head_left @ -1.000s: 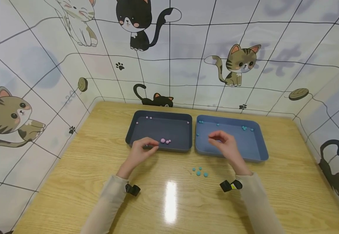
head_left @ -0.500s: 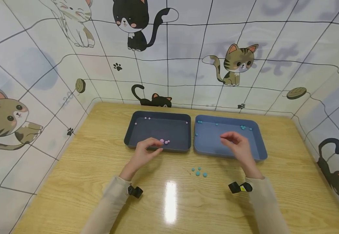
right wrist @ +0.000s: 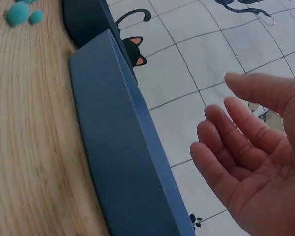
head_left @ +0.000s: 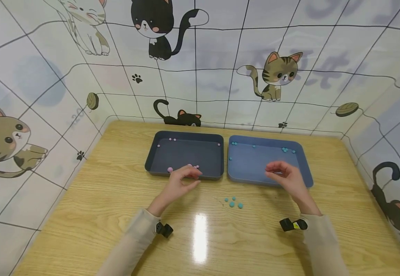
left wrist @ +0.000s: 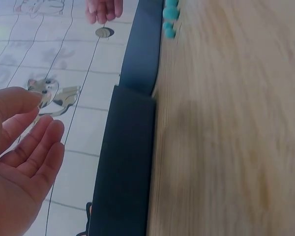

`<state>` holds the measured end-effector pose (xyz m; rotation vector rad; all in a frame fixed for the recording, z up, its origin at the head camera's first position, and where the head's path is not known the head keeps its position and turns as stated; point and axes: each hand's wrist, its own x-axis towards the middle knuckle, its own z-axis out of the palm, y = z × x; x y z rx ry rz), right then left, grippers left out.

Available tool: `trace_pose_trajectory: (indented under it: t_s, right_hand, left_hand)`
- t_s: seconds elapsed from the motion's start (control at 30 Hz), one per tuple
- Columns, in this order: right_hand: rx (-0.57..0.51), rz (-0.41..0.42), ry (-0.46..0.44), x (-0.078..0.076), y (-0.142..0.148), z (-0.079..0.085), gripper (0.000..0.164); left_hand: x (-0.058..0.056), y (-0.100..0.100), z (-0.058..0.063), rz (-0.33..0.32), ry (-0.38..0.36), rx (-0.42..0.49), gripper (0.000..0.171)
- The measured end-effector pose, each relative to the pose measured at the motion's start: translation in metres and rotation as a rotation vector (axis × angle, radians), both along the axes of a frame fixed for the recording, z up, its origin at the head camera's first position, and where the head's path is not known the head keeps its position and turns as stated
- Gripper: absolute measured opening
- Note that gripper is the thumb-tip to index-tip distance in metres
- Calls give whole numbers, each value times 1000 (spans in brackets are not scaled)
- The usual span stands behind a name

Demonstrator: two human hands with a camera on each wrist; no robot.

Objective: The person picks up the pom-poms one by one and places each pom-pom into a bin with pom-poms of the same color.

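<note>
My left hand (head_left: 179,184) hovers over the front edge of the dark tray (head_left: 203,153), fingers loosely bent, a gap between thumb and fingertips. In the left wrist view nothing shows between its fingers (left wrist: 44,152). Small pink balls (head_left: 170,170) lie in that tray, some partly hidden behind the hand. Over the front right part of the blue tray (head_left: 255,165) is my right hand (head_left: 289,182). Its fingers (right wrist: 246,142) are relaxed and hold nothing in the right wrist view. Several small teal balls (head_left: 285,150) are spread about the blue tray.
Several loose teal balls (head_left: 232,204) sit on the wooden table (head_left: 248,237) in front of the trays. The two trays stand side by side with a narrow gap. Behind them rises a cat-print wall covering (head_left: 217,88).
Both hands have moved to the right, the right one from over the blue tray's middle. A larger pink ball at the dark tray's front left now shows. The loose teal balls stay put.
</note>
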<state>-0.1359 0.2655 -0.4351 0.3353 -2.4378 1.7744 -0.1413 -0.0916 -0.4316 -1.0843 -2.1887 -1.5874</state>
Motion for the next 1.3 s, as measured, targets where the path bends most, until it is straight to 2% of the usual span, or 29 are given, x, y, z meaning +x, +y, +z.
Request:
trace_pose_trajectory:
  t_s: [0.1, 0.23, 0.73, 0.83, 0.87, 0.97, 1.07, 1.1, 1.3]
  right_hand:
    - [5, 43, 10, 1, 6, -5, 24]
    - [26, 81, 7, 1, 14, -10, 25]
    - [222, 43, -38, -5, 34, -27, 25]
    - [237, 40, -32, -4, 33, -24, 24]
    - [240, 40, -32, -3, 31, -21, 24]
    - [251, 48, -29, -2, 30, -19, 24]
    - [260, 66, -32, -5, 33, -23, 23]
    - [265, 74, -30, -6, 35, -27, 22]
    - [309, 108, -29, -7, 39, -30, 20]
  left_hand:
    - [-3, 4, -13, -13, -44, -3, 27]
    - [-5, 9, -28, -52, -138, -28, 25]
    - [5, 42, -45, -169, -287, -110, 28]
    - [6, 50, -49, -198, -299, -128, 26]
    - [7, 52, -47, -212, -295, -129, 26]
    - [8, 59, -48, -243, -291, -144, 25]
    - [8, 64, -50, -262, -294, -161, 26]
    - [7, 66, -54, -261, -299, -169, 26]
    - [5, 75, -58, -226, -295, -218, 28]
